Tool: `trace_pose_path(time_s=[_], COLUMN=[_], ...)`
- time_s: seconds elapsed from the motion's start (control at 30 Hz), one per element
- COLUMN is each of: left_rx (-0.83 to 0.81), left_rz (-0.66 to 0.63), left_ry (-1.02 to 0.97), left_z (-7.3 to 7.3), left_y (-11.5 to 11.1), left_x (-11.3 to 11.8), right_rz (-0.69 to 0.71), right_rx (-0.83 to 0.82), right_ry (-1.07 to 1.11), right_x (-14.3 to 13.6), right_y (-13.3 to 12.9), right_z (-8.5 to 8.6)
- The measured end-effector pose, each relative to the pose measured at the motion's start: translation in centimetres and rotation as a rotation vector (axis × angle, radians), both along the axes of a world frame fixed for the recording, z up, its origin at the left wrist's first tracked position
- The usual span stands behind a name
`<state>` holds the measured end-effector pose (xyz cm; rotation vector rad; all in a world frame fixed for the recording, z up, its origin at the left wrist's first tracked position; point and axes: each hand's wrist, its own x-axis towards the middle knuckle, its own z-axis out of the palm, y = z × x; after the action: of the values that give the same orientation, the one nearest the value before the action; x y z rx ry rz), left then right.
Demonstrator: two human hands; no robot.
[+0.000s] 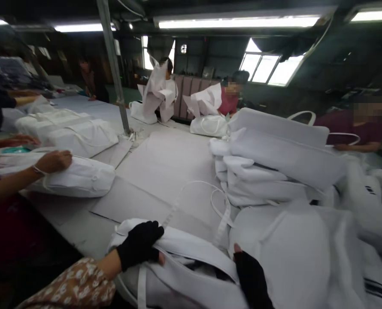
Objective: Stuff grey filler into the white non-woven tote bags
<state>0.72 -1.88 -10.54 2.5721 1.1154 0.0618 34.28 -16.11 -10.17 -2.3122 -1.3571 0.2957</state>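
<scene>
The long grey table [165, 171] carries a tall stack of folded white bags [274, 159]. Nearer than that stack lies one open white bag [184, 266]. The left hand [139, 244] grips its rim; the right hand [250, 279] presses inside, its grip unclear.

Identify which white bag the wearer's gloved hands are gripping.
The bag nearest the camera: left hand and right hand grip its open mouth; the others lie stacked or with co-workers.
</scene>
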Motion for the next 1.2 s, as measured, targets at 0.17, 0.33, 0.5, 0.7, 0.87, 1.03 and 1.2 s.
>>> trace_pose_path(time_s=[0.17,0.33,0.5,0.7,0.87,1.03,1.2], left_rx=[0.135,0.326,0.352,0.424,0.451,0.477,0.461], left_rz=[-0.133,-0.249,-0.369,-0.472,-0.504,-0.555,-0.549], left_ry=[0.018,-0.08,-0.14,-0.137,-0.083,-0.059,-0.181], left_z=[1.9,2.8,1.3,-0.6,-0.4,0.5,0.1], left_y=[-0.4,-3.5,-5.3,-5.0,-5.6,-5.6,-5.4], left_x=[-1.5,-0.2,2.6,1.7,1.5,1.7,1.5], right_rz=[0.286,0.466,0.5,0.055,0.086,-0.2,-0.113], right_rx=[0.283,0.237,0.218,0.325,0.256,0.184,0.053], right_ry=[-0.201,-0.444,-0.291,-0.081,-0.016,0.332,0.464], right_x=[-5.9,-11.1,-10.4,-3.7,-2.0,-3.0,-3.1], right_y=[0.4,0.5,-0.4,-4.7,-7.6,-8.0,-8.1], right_z=[2.1,-1.4,-1.4,-0.4,-1.5,-1.6,0.2])
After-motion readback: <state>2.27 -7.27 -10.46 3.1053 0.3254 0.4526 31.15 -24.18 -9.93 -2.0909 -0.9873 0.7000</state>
